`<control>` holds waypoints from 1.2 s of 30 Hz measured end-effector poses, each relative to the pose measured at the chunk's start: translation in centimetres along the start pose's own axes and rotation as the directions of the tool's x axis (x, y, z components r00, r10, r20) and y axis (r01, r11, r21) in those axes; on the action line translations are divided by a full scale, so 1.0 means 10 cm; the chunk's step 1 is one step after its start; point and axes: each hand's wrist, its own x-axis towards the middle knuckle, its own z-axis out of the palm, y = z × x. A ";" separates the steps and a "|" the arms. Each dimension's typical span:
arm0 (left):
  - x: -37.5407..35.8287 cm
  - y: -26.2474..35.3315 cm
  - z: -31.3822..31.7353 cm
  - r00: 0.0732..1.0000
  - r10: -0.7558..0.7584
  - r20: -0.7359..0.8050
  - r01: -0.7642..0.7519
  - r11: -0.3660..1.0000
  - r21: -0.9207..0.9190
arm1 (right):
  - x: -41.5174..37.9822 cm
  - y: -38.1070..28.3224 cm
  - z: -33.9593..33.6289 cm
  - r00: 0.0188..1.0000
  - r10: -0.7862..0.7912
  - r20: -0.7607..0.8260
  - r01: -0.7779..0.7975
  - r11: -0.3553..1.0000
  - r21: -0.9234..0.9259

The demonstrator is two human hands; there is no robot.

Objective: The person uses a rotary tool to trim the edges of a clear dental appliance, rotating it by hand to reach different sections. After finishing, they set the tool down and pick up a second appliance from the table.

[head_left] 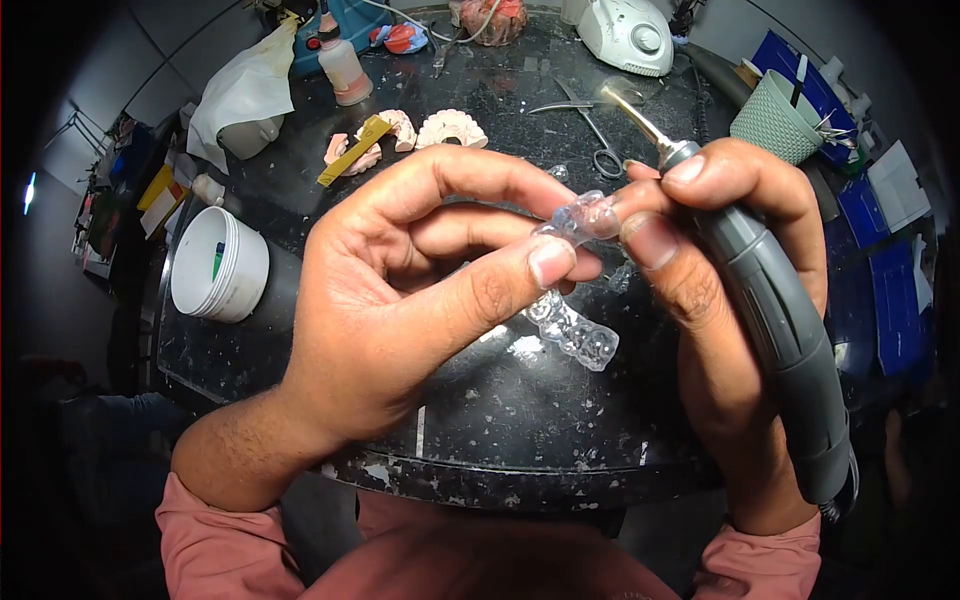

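Observation:
A clear plastic dental aligner (583, 219) is pinched between the thumb and fingers of my left hand (400, 270). My right hand (740, 230) is wrapped round a dark grey rotary handpiece (775, 320), whose metal shank and tip point up and to the left, away from the aligner. The right thumb and a fingertip also touch the aligner's right end. Below the left fingertips is another stretch of clear tooth-shaped plastic (572, 332); whether it joins the held piece is hidden.
On the black table (480, 400) are a white tub (220, 265) at left, plaster dental models (450, 130), a yellow strip (353, 151), scissors (590, 125), a bottle (344, 72), a white machine (625, 38) and a green basket (777, 118).

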 end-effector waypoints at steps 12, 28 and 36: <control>0.01 -0.03 -0.01 0.994 -0.089 0.067 0.087 0.995 0.040 | -0.02 -0.03 0.08 0.994 0.113 -0.003 -0.112 0.986 0.120; 0.06 -0.09 -0.05 0.999 -0.032 -0.001 0.031 0.962 -0.270 | 0.04 0.08 -0.19 0.971 -0.235 0.036 0.235 0.972 0.004; 0.04 -0.13 -0.07 0.989 0.148 0.002 -0.146 0.973 -0.180 | -0.05 0.00 -0.07 0.897 -0.442 0.004 0.412 0.834 -0.367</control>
